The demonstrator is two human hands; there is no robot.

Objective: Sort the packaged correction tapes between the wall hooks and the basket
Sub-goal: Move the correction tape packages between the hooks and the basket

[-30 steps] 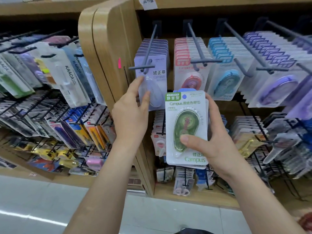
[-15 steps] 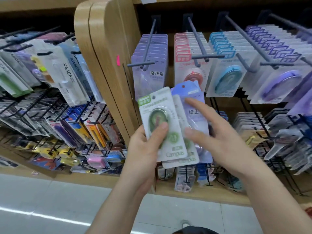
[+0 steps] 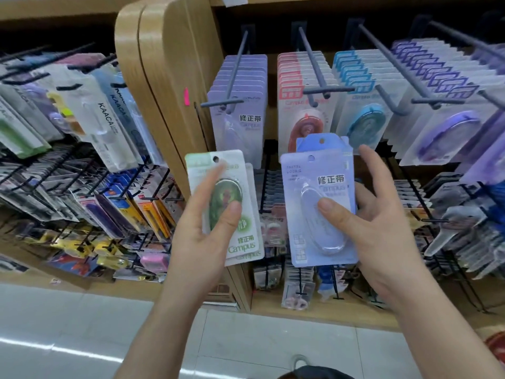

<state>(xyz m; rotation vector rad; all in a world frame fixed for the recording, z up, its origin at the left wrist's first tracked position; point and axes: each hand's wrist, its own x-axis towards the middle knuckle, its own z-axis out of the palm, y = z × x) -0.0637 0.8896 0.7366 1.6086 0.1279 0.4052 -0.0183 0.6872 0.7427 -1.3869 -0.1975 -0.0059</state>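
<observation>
While you face the wall hooks (image 3: 314,58) in the head view, your left hand (image 3: 202,242) pinches two stacked green packs (image 3: 246,233), thumb on the blister. Your right hand (image 3: 382,231) thumb-clamps a lilac pack (image 3: 308,214) over a blue pack (image 3: 322,144), with its fingers (image 3: 374,165) spread behind. These look light and stiff with slick blisters, so grip the card edges and keep the hang holes free.

left hand (image 3: 202,239) + right hand (image 3: 382,231) = 2 hands | green packs (image 3: 243,246): 2, at 9 o'clock | lilac packs (image 3: 328,181): 2, at 3 o'clock | top-row hanging stacks (image 3: 296,77) plainly seen: 4, 12 to 2 o'clock
</observation>
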